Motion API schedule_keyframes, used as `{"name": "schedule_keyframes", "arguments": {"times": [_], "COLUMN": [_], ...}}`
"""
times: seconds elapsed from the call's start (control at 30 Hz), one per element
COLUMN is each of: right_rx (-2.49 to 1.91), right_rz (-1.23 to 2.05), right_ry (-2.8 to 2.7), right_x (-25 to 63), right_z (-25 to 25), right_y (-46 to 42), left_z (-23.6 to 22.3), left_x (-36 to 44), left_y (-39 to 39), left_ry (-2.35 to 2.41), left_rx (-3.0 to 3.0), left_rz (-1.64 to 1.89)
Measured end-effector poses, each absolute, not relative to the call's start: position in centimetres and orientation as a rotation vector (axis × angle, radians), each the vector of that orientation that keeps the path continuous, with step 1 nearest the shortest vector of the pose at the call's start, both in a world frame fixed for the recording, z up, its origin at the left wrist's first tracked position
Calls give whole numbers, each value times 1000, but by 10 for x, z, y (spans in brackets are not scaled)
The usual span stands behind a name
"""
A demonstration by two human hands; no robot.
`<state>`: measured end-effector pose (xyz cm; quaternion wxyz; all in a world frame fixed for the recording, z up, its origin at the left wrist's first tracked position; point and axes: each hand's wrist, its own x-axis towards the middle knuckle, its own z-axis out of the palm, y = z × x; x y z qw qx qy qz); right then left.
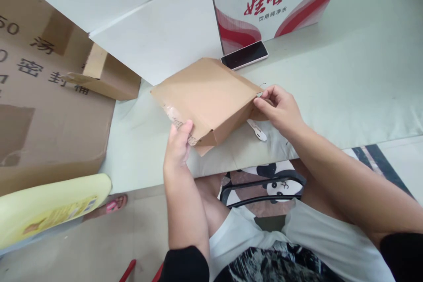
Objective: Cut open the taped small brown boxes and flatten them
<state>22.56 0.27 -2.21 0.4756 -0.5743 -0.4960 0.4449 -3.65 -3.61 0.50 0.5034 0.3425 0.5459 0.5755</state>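
Note:
A flat brown cardboard box [208, 97] is tilted up off the pale green table [346, 83], just in front of me. My left hand [177, 144] grips its near left corner, thumb on top beside a strip of torn clear tape. My right hand [280, 108] pinches the box's right corner, fingers closed round the edge. A small white plastic piece [257, 130] lies on the table under the box's right side.
A phone [244, 54] lies face up behind the box, against a white and red printed carton [274, 0]. Large white sheets [158, 31] cover the far table. A big brown carton [49, 97] stands at the left, with a yellow package [46, 209] below it.

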Motion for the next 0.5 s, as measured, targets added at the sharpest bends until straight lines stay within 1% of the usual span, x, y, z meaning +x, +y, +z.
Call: {"name": "schedule_keyframes", "arguments": {"times": [0.13, 0.27, 0.37, 0.43, 0.5], "right_rx": [-1336, -1241, -1125, -1070, -1030], "right_rz": [1358, 1672, 1835, 1851, 1848], "right_ry": [-1007, -908, -862, -849, -842], "right_x": [227, 230, 230, 230, 231], "right_z": [-26, -25, -19, -14, -12], "right_y": [9, 11, 7, 4, 2], "left_z": [4, 9, 14, 17, 19], "left_x": [-43, -53, -54, -54, -57], "left_y": [-33, -42, -46, -44, -39], "left_ry": [1407, 1394, 1353, 1253, 1136], "left_rx": [804, 783, 762, 761, 792], "left_rz": [1453, 1321, 1257, 1432, 1696]}}
